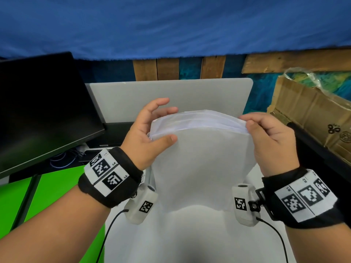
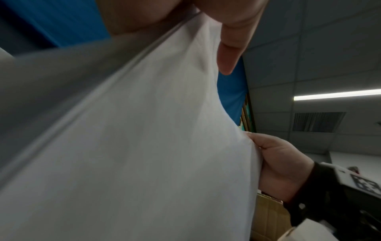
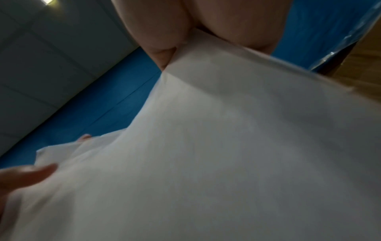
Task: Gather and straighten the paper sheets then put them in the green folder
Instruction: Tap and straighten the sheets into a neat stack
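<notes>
A stack of white paper sheets [image 1: 201, 160] stands upright on the white table [image 1: 190, 240], its top edge bowed and fanned. My left hand [image 1: 152, 130] holds the top left corner, thumb on the near face, some fingers spread loosely behind. At the top right corner my right hand [image 1: 266, 133] pinches the sheets between thumb and fingers. In the left wrist view the paper sheets [image 2: 144, 146] fill the frame, with the right hand [image 2: 284, 166] at their far edge. The right wrist view shows the paper sheets [image 3: 226, 154] and the left hand's thumb [image 3: 26, 176]. The green folder [image 1: 47, 202] lies flat at lower left.
A black monitor [image 1: 41, 111] stands at the left with cables below it. A grey panel [image 1: 171, 95] rises behind the table. A brown cardboard box [image 1: 311, 114] sits at the right on a black edge. Blue cloth hangs behind.
</notes>
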`<state>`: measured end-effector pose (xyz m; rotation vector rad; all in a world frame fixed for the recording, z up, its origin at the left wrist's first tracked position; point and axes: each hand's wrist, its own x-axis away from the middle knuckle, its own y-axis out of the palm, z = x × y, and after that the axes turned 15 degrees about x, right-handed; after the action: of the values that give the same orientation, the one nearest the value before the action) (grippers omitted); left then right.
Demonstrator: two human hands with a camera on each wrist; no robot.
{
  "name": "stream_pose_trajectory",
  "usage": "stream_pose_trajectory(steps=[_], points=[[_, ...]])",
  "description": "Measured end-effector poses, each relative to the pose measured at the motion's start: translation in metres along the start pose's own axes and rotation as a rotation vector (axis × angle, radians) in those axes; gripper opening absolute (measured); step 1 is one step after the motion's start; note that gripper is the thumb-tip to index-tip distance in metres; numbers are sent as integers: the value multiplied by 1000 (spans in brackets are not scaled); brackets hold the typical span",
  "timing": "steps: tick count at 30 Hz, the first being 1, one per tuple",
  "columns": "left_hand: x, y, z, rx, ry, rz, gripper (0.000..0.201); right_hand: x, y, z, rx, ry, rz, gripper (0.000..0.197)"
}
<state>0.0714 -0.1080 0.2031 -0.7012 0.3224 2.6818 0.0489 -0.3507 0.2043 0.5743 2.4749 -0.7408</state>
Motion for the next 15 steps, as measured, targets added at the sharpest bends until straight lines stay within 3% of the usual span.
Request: stream_pose_trajectory(steps=[5, 9, 12, 13, 15], points=[[-1, -2, 0, -176, 23, -128, 36, -1, -1, 6, -65, 88, -69, 20], [-5, -8, -5, -89, -2, 9, 28, -2, -8, 41, -255, 75, -185, 82], [-6, -15, -9, -9, 1, 49, 29, 8, -5, 77, -329, 266, -373, 123], [-6, -16, -10, 9, -3, 50, 30, 16, 0, 83, -371, 333, -464, 126], [-7, -16, -12, 34, -3, 54, 30, 32, 12, 86, -427, 435, -555, 107]])
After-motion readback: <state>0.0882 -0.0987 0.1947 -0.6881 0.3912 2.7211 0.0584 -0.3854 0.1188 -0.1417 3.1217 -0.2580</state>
